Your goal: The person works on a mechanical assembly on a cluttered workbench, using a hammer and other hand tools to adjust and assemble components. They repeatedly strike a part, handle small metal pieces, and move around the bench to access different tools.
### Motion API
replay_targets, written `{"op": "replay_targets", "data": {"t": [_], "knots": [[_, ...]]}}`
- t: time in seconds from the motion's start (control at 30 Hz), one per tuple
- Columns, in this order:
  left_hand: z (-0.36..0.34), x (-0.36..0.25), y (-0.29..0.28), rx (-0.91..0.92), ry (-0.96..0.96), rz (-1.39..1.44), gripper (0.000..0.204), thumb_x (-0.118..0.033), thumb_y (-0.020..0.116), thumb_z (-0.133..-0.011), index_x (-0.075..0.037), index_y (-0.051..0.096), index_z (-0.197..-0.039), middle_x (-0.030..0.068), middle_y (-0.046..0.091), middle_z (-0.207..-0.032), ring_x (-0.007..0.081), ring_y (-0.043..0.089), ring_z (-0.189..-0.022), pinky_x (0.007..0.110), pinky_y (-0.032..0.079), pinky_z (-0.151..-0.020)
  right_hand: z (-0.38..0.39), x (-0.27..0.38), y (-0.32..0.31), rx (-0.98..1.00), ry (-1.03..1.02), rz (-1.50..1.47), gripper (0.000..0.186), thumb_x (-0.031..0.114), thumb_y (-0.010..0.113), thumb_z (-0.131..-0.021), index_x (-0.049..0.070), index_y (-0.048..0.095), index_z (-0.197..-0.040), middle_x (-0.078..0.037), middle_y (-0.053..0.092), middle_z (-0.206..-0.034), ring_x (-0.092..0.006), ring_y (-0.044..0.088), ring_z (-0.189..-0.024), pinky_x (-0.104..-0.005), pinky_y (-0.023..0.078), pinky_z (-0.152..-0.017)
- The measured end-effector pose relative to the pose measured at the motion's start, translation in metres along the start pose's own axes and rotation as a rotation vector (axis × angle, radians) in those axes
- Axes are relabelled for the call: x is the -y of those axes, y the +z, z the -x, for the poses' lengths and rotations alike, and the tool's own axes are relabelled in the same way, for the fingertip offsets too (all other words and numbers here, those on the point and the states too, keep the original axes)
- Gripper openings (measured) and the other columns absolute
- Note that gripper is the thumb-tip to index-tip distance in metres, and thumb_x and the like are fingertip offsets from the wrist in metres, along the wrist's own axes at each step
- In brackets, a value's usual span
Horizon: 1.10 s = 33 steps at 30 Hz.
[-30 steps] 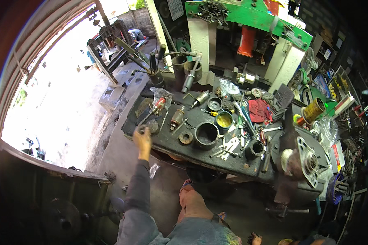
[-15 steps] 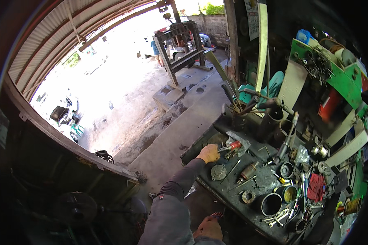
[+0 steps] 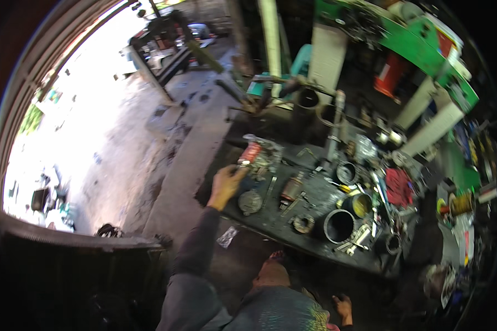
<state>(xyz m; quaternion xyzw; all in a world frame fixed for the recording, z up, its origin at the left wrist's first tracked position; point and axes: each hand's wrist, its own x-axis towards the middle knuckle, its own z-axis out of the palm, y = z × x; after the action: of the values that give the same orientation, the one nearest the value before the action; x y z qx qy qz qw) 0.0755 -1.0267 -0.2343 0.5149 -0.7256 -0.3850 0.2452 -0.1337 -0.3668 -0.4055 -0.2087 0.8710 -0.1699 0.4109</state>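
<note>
My left hand (image 3: 226, 186) reaches over the near left part of the dark workbench (image 3: 326, 187). Its fingers are closed at the silver end of a red-and-silver cylindrical part (image 3: 250, 154), which lies by a crumpled clear plastic bag (image 3: 268, 148). Just below that hand is a round metal cover (image 3: 250, 203); to its right lie a thin metal rod (image 3: 269, 191) and a motor armature (image 3: 292, 187). Low in the picture, away from the bench top, my right hand (image 3: 343, 307) has its fingers apart and holds nothing visible.
An open metal cylinder (image 3: 339, 226), a ring-shaped part (image 3: 303, 223) and several wrenches (image 3: 359, 240) crowd the bench's near side. Farther right lies a red cloth (image 3: 398, 186). Upright tubes (image 3: 305, 105) stand at the back. A green metal frame (image 3: 408, 47) rises behind.
My view has swung right and down, so the bench appears farther left. My right hand has come into sight at the bottom. My left hand stays beside the red-and-silver part.
</note>
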Motion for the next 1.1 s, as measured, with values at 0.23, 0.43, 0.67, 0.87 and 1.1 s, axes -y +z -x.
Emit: {"op": "replay_targets", "data": {"t": [0.23, 0.43, 0.67, 0.87, 1.1], "knots": [[0.099, -0.065, -0.034, 0.011, 0.231, -0.119, 0.042, -0.039, 0.067, -0.094, 0.002, 0.068, -0.101, 0.022, 0.067, -0.088, 0.0331, 0.066, -0.079, 0.041, 0.049, -0.072, 0.049, 0.184, -0.06, 0.181, -0.182, 0.111, 0.052, 0.052, 0.065, -0.093, 0.01, 0.068, -0.124, -0.019, 0.07, -0.119, -0.037, 0.067, -0.109, -0.0438, 0.054, -0.093], [0.217, -0.178, 0.015, 0.689, 0.478, 0.005, 0.032, -0.03, 0.071, -0.093, 0.001, 0.069, -0.103, 0.0216, 0.07, -0.078, 0.0355, 0.067, -0.066, 0.042, 0.051, -0.061, 0.108, 0.264, -0.143, 0.082, -0.397, -0.76, 0.064, 0.038, 0.077, -0.09, 0.011, 0.052, -0.144, -0.01, 0.063, -0.125, -0.0182, 0.063, -0.102, -0.0356, 0.053, -0.093], [0.353, -0.264, 0.147, 1.289, 1.325, -0.233, 0.04, -0.047, 0.064, -0.093, -0.007, 0.059, -0.092, 0.0175, 0.064, -0.066, 0.0377, 0.065, -0.058, 0.048, 0.049, -0.052, 0.251, 0.127, -0.179, -0.208, -0.364, -0.744, 0.05, 0.026, 0.079, -0.084, 0.007, 0.066, -0.128, -0.013, 0.074, -0.112, -0.0272, 0.07, -0.106, -0.0376, 0.054, -0.093], [0.515, -0.328, 0.259, 1.564, 1.6, -0.392, 0.044, -0.05, 0.058, -0.096, -0.006, 0.063, -0.093, 0.017, 0.064, -0.065, 0.0371, 0.065, -0.055, 0.048, 0.05, -0.049, 0.399, -0.018, -0.143, -0.433, -0.052, -1.502, 0.053, 0.014, 0.088, -0.077, -0.004, 0.067, -0.122, -0.012, 0.073, -0.112, -0.02, 0.07, -0.101, -0.0313, 0.055, -0.09], [0.624, -0.448, 0.349, 1.386, 1.459, -0.182, 0.046, -0.05, 0.061, -0.098, -0.005, 0.055, -0.09, 0.0171, 0.061, -0.06, 0.041, 0.065, -0.063, 0.049, 0.051, -0.056, 0.556, -0.174, -0.122, -1.23, 0.376, -1.313, 0.042, 0.029, 0.086, -0.077, 0.004, 0.075, -0.109, 0.0, 0.068, -0.075, -0.0046, 0.052, -0.053, -0.0193, 0.037, -0.047]]}}
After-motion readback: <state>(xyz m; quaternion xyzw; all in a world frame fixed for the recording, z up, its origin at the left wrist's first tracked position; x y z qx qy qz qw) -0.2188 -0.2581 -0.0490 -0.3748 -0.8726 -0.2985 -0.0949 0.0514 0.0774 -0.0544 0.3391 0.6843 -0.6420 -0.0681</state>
